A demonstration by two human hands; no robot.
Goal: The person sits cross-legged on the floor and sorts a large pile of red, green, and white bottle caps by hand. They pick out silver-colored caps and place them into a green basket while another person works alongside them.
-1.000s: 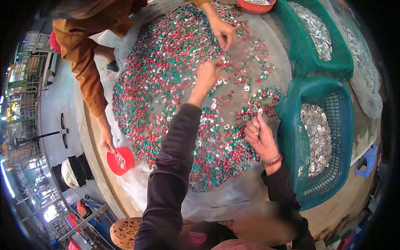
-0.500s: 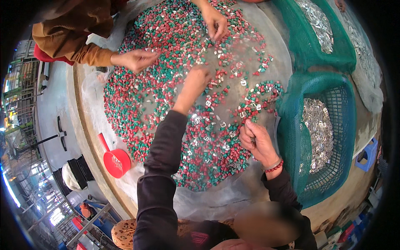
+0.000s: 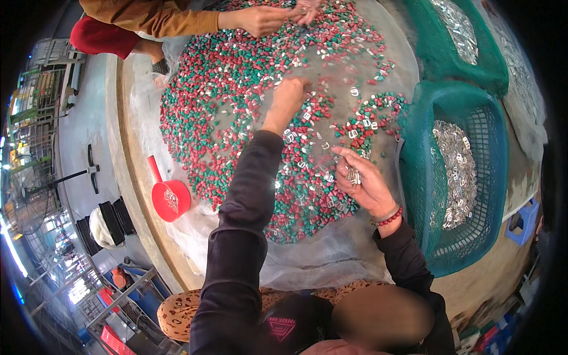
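Small red and green cone-shaped pieces (image 3: 207, 133), mixed with white bits, lie spread over a clear plastic sheet (image 3: 307, 266). Among them are flat silver metal buckles (image 3: 354, 92), each with slots. My left hand (image 3: 288, 100) reaches over the middle of the spread, fingers bent down and together; what they pinch, if anything, is hidden. Nearer me on the right, my right hand (image 3: 368, 180) is curled palm up around several metal buckles (image 3: 353, 176), its thumb stretched over them. A red bead bracelet circles that wrist.
Two netted baskets stand at right; the nearer blue basket (image 3: 490, 195) under green netting holds a heap of metal buckles (image 3: 455, 177). A red dipper (image 3: 171, 201) with pieces inside sits at left. A co-worker's hands (image 3: 266, 21) work at the far edge, brown sleeve showing.
My right hand has turned so that the metal buckles in its palm show. The co-worker's hands have come together at the far edge. The whole view has shifted slightly.
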